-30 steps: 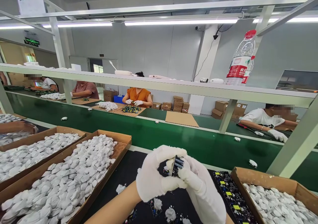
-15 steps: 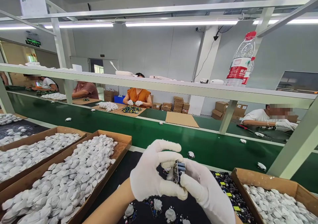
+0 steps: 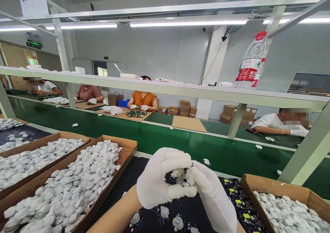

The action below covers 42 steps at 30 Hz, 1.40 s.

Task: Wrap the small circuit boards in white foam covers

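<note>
A small circuit board (image 3: 184, 177) is held nearly edge-on between my two white-gloved hands, above the black work surface. My left hand (image 3: 165, 178) grips its top and bottom edges between the fingers and thumb. The fingers of my right hand (image 3: 210, 191) press against the board's right face. Part of a white piece shows at its left face, mostly hidden by my left hand. Below my hands lie several circuit boards with white lumps (image 3: 177, 222) on them.
Cardboard trays of white pieces stand at left (image 3: 129, 144) and right (image 3: 291, 183). Boards with yellow squares (image 3: 238, 201) lie beside the right tray. A green conveyor (image 3: 116, 131) carries white-topped parts; a shelf (image 3: 165, 88) crosses above. Several people sit beyond.
The board has turned more edge-on, and my right fingers have moved up over its right face. Parts on the conveyor have shifted right. A person at back left has brought gloved hands into view.
</note>
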Tool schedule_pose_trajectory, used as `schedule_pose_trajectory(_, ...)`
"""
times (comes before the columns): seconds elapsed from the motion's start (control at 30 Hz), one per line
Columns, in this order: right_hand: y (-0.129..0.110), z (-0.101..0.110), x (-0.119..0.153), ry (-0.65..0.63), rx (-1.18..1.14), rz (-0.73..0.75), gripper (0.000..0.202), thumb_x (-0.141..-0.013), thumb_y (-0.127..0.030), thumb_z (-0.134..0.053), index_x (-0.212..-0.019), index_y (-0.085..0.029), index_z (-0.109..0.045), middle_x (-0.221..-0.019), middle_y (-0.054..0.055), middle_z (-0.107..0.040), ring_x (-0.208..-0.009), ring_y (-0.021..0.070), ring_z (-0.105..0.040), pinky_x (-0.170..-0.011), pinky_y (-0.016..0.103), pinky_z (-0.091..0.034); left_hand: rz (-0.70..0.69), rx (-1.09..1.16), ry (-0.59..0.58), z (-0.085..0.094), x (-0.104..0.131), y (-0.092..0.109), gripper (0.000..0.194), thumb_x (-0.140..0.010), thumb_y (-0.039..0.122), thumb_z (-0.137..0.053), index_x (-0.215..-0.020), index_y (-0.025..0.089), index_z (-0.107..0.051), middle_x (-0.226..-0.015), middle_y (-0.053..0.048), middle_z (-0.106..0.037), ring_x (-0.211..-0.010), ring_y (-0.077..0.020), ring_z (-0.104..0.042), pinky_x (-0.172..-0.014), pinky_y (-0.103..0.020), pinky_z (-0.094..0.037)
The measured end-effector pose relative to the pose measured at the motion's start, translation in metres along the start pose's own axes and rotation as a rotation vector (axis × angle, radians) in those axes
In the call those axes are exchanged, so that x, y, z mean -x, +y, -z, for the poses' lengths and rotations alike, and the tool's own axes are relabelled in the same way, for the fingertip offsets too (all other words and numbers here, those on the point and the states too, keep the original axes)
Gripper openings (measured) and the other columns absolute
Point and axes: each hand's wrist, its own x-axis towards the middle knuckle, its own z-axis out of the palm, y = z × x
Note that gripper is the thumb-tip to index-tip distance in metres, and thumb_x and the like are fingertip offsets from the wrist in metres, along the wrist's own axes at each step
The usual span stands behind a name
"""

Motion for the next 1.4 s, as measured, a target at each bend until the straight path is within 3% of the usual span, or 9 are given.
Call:
schedule_pose_trajectory(0.1, -0.005, -0.004, 0.002, -0.03, 0.016, 0.012, 0.037, -0.082, -0.053, -0.054, -0.063, -0.02, -0.055, -0.069, 0.002, -0.054, -0.071, 0.0191, -0.048, -0.071, 0.031, -0.042, 0.022, -0.027, 0.04, 0.001, -0.001, 0.002, 0.051, -0.067, 0.039, -0.077, -0.111, 0.023, -0.057, -0.093, -0.005, -0.069, -0.088, -0.0194, -0.065, -0.076, -0.031, -0.055)
schedule_pose_trajectory(0.23, -0.013, -0.006, 0.003, -0.053, 0.069, -0.048, 0.031, -0.076, -0.049, -0.063, -0.075, -0.018, -0.062, -0.075, 0.003, -0.058, -0.077, 0.0214, -0.05, -0.07, 0.032, -0.042, 0.055, -0.019, 0.033, 0.002, 0.001, 0.002, 0.051, -0.066, 0.041, -0.077, -0.11, 0.023, -0.059, -0.094, -0.006, -0.069, -0.086, -0.0199, -0.065, -0.075, -0.032, -0.054)
schedule_pose_trajectory(0.43, -0.018, -0.007, 0.0, -0.094, 0.108, -0.045, 0.034, -0.072, -0.049, -0.066, -0.064, -0.016, -0.06, -0.069, 0.002, -0.054, -0.068, 0.0169, -0.043, -0.061, 0.028, -0.037, 0.105, 0.032, 0.024, 0.002, 0.004, 0.0, 0.048, -0.068, 0.047, -0.074, -0.108, 0.023, -0.062, -0.084, -0.005, -0.069, -0.076, -0.0175, -0.062, -0.069, -0.03, -0.052)
schedule_pose_trajectory(0.6, -0.014, -0.004, -0.002, -0.1, 0.067, -0.085, 0.033, -0.073, -0.047, -0.066, -0.063, -0.017, -0.06, -0.069, 0.002, -0.054, -0.069, 0.0167, -0.043, -0.064, 0.028, -0.038, 0.157, 0.034, 0.024, 0.002, 0.005, -0.001, 0.051, -0.059, 0.043, -0.08, -0.104, 0.024, -0.065, -0.082, -0.003, -0.069, -0.074, -0.0181, -0.063, -0.066, -0.029, -0.052)
schedule_pose_trajectory(0.77, -0.016, 0.002, -0.006, -0.316, 0.012, -0.086, 0.041, -0.076, -0.056, -0.058, -0.069, -0.016, -0.061, -0.074, 0.004, -0.058, -0.072, 0.0193, -0.048, -0.07, 0.033, -0.04, 0.092, 0.022, -0.026, 0.006, 0.0, -0.001, 0.051, -0.057, 0.037, -0.081, -0.104, 0.025, -0.063, -0.07, 0.0, -0.065, -0.067, -0.0166, -0.059, -0.062, -0.028, -0.048)
schedule_pose_trajectory(0.9, -0.019, 0.0, -0.005, -0.322, 0.063, -0.122, 0.033, -0.079, -0.047, -0.059, -0.068, -0.016, -0.06, -0.074, 0.002, -0.059, -0.072, 0.0182, -0.047, -0.069, 0.031, -0.039, -0.001, 0.033, -0.046, 0.005, -0.002, -0.003, 0.051, -0.057, 0.038, -0.081, -0.102, 0.026, -0.062, -0.063, 0.003, -0.061, -0.06, -0.0146, -0.052, -0.059, -0.027, -0.045)
schedule_pose_trajectory(1.07, -0.014, -0.003, -0.003, -0.313, 0.019, -0.054, 0.033, -0.077, -0.048, -0.06, -0.071, -0.015, -0.064, -0.073, 0.003, -0.057, -0.074, 0.0188, -0.046, -0.069, 0.031, -0.038, 0.057, 0.046, -0.055, 0.004, 0.002, -0.009, 0.048, -0.059, 0.049, -0.079, -0.096, 0.023, -0.064, -0.064, 0.0, -0.06, -0.061, -0.0148, -0.053, -0.056, -0.026, -0.045)
schedule_pose_trajectory(1.23, -0.002, -0.008, -0.006, -0.342, -0.204, -0.149, 0.036, -0.076, -0.051, -0.059, -0.07, -0.016, -0.061, -0.071, 0.002, -0.053, -0.068, 0.0163, -0.043, -0.068, 0.031, -0.037, 0.048, 0.094, -0.029, 0.005, 0.005, -0.015, 0.049, -0.063, 0.057, -0.073, -0.096, 0.022, -0.065, -0.064, -0.001, -0.061, -0.06, -0.0152, -0.054, -0.057, -0.027, -0.045)
schedule_pose_trajectory(1.4, 0.001, -0.008, -0.005, -0.407, -0.204, -0.165, 0.028, -0.074, -0.045, -0.066, -0.075, -0.016, -0.066, -0.072, 0.001, -0.052, -0.068, 0.0148, -0.042, -0.07, 0.031, -0.038, 0.01, 0.088, -0.001, 0.004, 0.008, -0.015, 0.052, -0.062, 0.061, -0.071, -0.097, 0.023, -0.064, -0.065, -0.001, -0.062, -0.058, -0.0141, -0.05, -0.06, -0.029, -0.044)
